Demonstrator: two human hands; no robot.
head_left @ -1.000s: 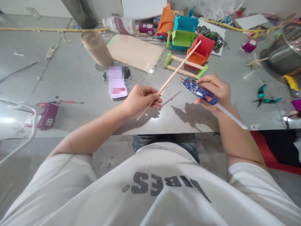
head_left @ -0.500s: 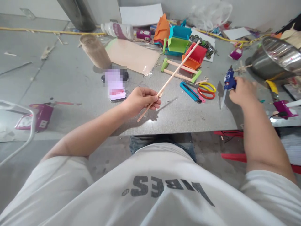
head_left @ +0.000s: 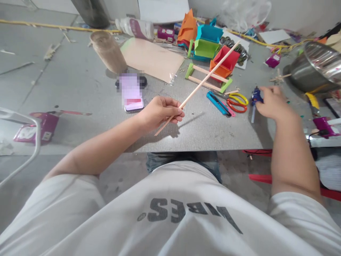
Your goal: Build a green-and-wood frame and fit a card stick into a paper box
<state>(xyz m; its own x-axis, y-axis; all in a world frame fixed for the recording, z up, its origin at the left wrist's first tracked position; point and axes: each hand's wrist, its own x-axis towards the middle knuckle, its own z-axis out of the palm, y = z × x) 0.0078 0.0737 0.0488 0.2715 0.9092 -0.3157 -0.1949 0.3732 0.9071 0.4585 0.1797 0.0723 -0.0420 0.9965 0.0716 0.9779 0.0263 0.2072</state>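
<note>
My left hand [head_left: 166, 113] is closed on a long, thin wooden stick [head_left: 205, 79], pinched near its lower end between thumb and fingers. The stick slants up and to the right above the table. At the right, my right hand [head_left: 275, 101] is around a blue hot glue gun [head_left: 256, 96], low over the table or resting on it. A clear glue stick [head_left: 253, 113] sticks out of the gun toward me. Between my hands lie a blue box cutter [head_left: 217, 102] and scissors [head_left: 237, 103] with yellow and red handles. Behind them sits a small wooden frame [head_left: 207, 83] with green ends.
Folded paper boxes [head_left: 207, 48] in several colours stand at the back. A phone [head_left: 133, 94], a brown jar [head_left: 109, 51] and a tan sheet [head_left: 154, 58] lie left of centre. A metal bowl [head_left: 314, 67] stands at the right, near a yellow-handled tool [head_left: 311, 101].
My right hand and the glue gun have come down toward the table and slightly left. The left hand keeps its pinch on the stick. The whole view has shifted a little.
</note>
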